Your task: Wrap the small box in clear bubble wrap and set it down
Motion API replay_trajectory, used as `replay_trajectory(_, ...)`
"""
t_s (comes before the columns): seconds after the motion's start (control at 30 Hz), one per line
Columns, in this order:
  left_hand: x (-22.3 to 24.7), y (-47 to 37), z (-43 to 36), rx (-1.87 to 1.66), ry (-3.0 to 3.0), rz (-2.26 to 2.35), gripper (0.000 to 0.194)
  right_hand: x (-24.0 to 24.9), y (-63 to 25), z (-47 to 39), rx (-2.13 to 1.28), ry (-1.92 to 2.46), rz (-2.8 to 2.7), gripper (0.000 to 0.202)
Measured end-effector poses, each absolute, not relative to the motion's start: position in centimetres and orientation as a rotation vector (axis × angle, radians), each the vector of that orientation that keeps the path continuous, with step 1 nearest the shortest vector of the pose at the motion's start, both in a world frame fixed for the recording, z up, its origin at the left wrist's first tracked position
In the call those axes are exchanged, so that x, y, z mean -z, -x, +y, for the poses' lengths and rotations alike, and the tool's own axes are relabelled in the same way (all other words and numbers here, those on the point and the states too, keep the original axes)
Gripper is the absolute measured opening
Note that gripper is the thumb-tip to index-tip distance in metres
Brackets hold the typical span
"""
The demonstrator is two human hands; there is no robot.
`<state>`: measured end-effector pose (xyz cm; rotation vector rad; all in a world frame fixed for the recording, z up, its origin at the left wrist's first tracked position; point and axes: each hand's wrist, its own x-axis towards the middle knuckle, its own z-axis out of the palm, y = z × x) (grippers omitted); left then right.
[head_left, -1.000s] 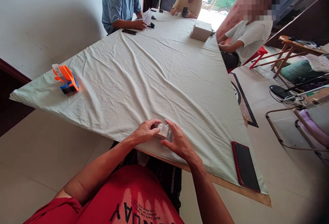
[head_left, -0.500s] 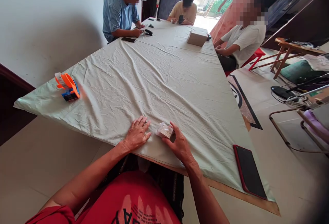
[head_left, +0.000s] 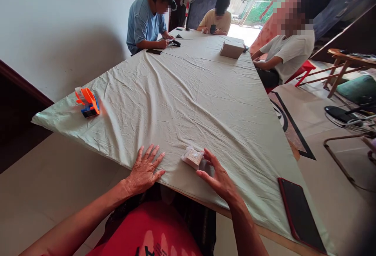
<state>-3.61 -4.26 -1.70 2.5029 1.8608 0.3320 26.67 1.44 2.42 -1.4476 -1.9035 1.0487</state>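
Note:
A small box in clear plastic wrap [head_left: 193,158] rests on the pale tablecloth [head_left: 182,91] near the front edge. Just to its right is my right hand [head_left: 219,175], thumb and fingers spread apart around the box's right side, with a gap between them and nothing gripped. My left hand [head_left: 144,170] lies flat on the cloth to the left of the box, fingers spread and holding nothing.
An orange and blue tape dispenser [head_left: 89,103] stands at the left. A phone in a red case [head_left: 300,213] lies at the right corner. Farther back are a cardboard box [head_left: 232,49], another phone [head_left: 154,51] and three seated people.
My left hand has slid left, away from the wrapped box. My right hand has opened wider and moved slightly off the box. The camera view has shifted a little.

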Motion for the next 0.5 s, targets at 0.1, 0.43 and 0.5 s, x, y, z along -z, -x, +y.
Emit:
replay_trajectory(0.1,1.0,5.8,-3.4,-0.335,-2.437,1.976,0.058,-1.4,-27.1,1.6,-1.100,1.402,-1.722,0.072)
replay_trajectory(0.43,1.1,16.6,-0.8,-0.412,-1.968,2.452,0.054,-1.8,-26.4,1.1,-1.056,1.529,-1.335,0.062)
replay_trajectory(0.5,1.0,18.6,-1.6,-0.684,-1.793,2.474,0.051,-1.4,-26.5,1.2,-1.028,1.563,-1.339,0.062)
